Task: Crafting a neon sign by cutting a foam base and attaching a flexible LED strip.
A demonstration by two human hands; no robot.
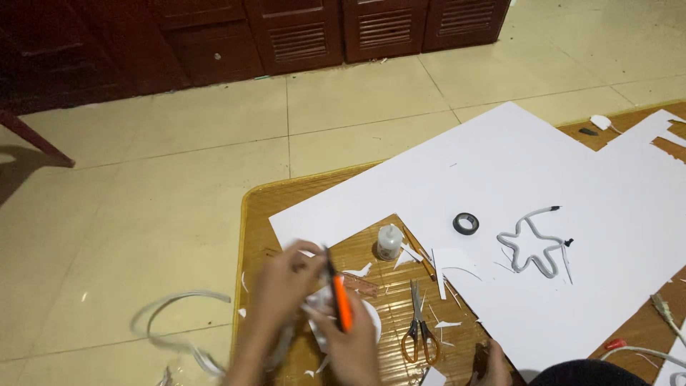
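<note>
Right hand (355,343): closed on an orange cutter (341,299), gripped low on the handle. Cutter's long axis runs near-upright in the head view, dark blade end up and tilted slightly left, toward the left hand.

Left hand (286,286): fingers curled, pinching a white paper piece (323,304) that sits between the two hands. Motion blur; exact finger contact cannot be told. Blade tip lies just beside the left fingertips, so the left hand is the nearer one to the cutting end and the right hand is nearer the handle.

Both hands are over the near left part of a woven mat (251,214) on the tiled floor (143,200).

Outward, right of the hands: scissors (419,332) with orange handles, lying flat, blades pointing away from the person. Beyond them a small glue bottle (390,241), upright, at the notch cut into a large white sheet (500,157). White scraps are scattered around.

On the sheet, well apart from the hands: a black tape roll (466,223) and, just right of it, a star outline (532,246) bent from white tubing.

Left of the mat, on the floor: a loose white strip (171,322), looped.

Bottom edge, near the scissors: another hand (493,361), partly cut off; owner unclear.
</note>
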